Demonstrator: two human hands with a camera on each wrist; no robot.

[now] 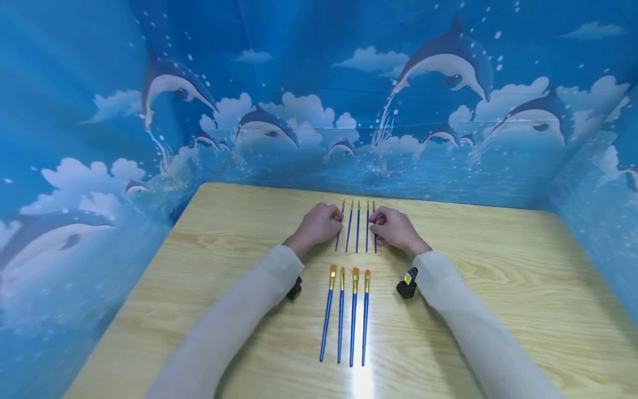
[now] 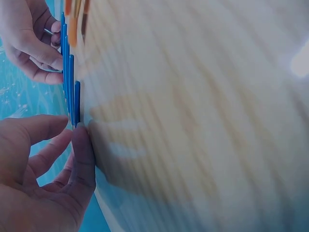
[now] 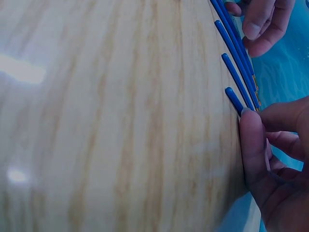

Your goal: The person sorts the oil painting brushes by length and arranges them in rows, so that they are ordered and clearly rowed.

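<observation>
Several thin blue paintbrushes lie side by side toward the far edge of the table, tips pointing away. At the left end of this row, my left hand [image 1: 319,226] pinches the outermost thin paintbrush [image 1: 336,243] between thumb and fingers; its blue handle end [image 2: 77,99] sticks out past the fingertips in the left wrist view. My right hand [image 1: 397,228] pinches the rightmost thin paintbrush [image 1: 375,243], whose handle [image 3: 233,99] shows beyond the thumb in the right wrist view. Between the hands lies a middle thin paintbrush [image 1: 357,233], untouched. The fingers partly cover both outer brushes.
Nearer to me, several wider paintbrushes lie in a second row, among them a flat one [image 1: 354,316] with an orange-brown head. The wooden table [image 1: 498,288] meets a blue dolphin-print backdrop [image 1: 309,149] behind and at the sides. Small black cameras [image 1: 407,284] sit at the wrists.
</observation>
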